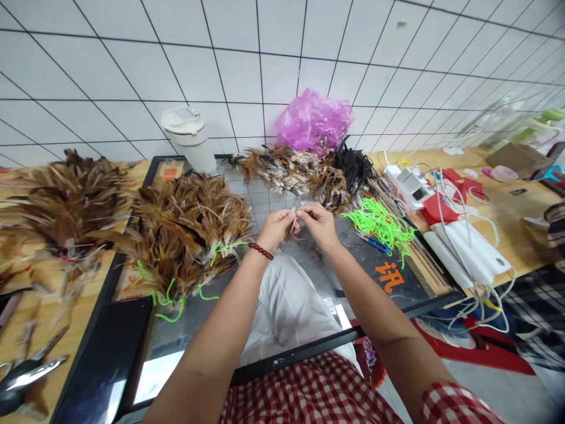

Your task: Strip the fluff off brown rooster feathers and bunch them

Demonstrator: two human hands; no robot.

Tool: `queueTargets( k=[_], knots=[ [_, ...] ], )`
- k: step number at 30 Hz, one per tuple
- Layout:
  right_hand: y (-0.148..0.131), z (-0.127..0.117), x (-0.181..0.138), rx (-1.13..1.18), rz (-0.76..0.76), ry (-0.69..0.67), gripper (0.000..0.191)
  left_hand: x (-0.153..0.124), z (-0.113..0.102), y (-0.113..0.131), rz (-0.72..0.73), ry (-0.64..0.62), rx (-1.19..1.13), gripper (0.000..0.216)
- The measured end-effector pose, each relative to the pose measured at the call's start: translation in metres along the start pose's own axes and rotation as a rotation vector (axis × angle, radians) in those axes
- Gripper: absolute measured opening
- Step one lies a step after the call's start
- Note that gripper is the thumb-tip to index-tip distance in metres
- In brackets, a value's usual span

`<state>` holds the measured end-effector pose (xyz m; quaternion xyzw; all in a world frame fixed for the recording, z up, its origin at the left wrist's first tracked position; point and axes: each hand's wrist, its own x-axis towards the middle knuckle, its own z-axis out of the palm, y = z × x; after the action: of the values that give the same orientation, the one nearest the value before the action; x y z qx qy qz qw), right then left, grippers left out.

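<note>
My left hand [277, 227] and my right hand [318, 224] meet over the middle of the dark glass table top [309, 277], fingers pinched together on a small bunch of brown feathers [293, 222]. A red bead bracelet [260, 251] circles my left wrist. A big heap of brown feathers tied with green cord [185, 229] lies just left of my hands. Behind them sits a pile of loose brown and speckled feathers [295, 171]. Neon green cords [382, 224] lie to the right of my right hand.
A white lidded cup [190, 136] and a pink plastic bag [314, 121] stand by the tiled wall. More feather bundles [62, 200] cover the wooden bench at left, with scissors [26, 371] near its front edge. White tools, cables and a power strip [459, 247] lie at right.
</note>
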<state>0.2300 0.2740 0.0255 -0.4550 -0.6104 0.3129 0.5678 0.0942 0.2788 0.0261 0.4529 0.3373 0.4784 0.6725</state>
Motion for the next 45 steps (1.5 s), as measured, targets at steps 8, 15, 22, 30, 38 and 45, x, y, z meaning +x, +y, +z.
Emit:
queueTargets(
  k=[8,15,22,30,38,45],
  knots=[
    [-0.001,0.0,0.0,0.009,0.012,0.016,0.018,-0.001,0.001,0.002,0.003,0.02,0.032,0.032],
    [-0.012,-0.001,-0.003,-0.123,0.01,0.01,0.023,0.004,-0.003,-0.004,0.02,0.118,-0.046,0.029],
    [-0.011,0.012,-0.011,-0.187,0.047,-0.081,0.02,0.006,-0.005,-0.005,0.04,0.219,-0.147,0.027],
    [-0.007,0.005,-0.007,0.064,0.134,0.056,0.02,0.004,-0.004,-0.003,0.007,0.259,-0.226,0.035],
    [-0.012,0.005,-0.01,-0.184,0.003,-0.012,0.016,0.001,-0.001,-0.005,-0.024,0.128,-0.075,0.034],
    [-0.016,-0.001,-0.006,-0.343,-0.223,0.032,0.028,-0.001,-0.001,0.002,0.013,0.057,-0.061,0.037]
  ],
)
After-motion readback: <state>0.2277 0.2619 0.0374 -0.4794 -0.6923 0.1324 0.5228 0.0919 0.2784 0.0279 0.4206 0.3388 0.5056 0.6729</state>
